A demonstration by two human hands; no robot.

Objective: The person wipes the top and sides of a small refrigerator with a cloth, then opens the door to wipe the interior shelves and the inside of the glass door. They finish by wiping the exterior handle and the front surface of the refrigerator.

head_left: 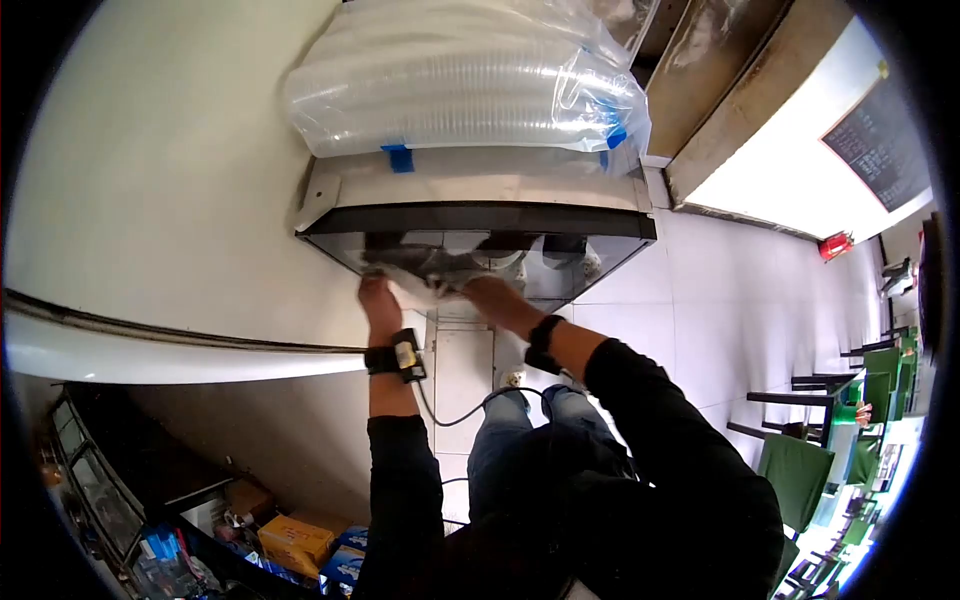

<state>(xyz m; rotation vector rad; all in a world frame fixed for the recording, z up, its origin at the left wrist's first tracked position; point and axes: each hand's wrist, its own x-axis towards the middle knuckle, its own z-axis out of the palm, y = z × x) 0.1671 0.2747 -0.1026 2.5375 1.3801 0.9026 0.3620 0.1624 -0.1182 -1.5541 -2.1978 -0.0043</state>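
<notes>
Both my arms, in black sleeves, reach into a dark glass-fronted cabinet (480,218). My left hand (378,300), with a strapped device on its wrist, grips the left side of a crumpled clear plastic bag (425,268) at the cabinet's opening. My right hand (490,292), with a black band on its wrist, holds the same bag from the right. The bag's contents are hidden. On the cabinet lies a large clear sack of stacked plastic cups (460,80), sealed with blue tape.
A white counter edge (150,350) runs along the left. Cardboard boxes (295,540) and clutter sit at the lower left. Green chairs and tables (800,460) stand at the right on a tiled floor. A blackboard (880,140) hangs at the upper right.
</notes>
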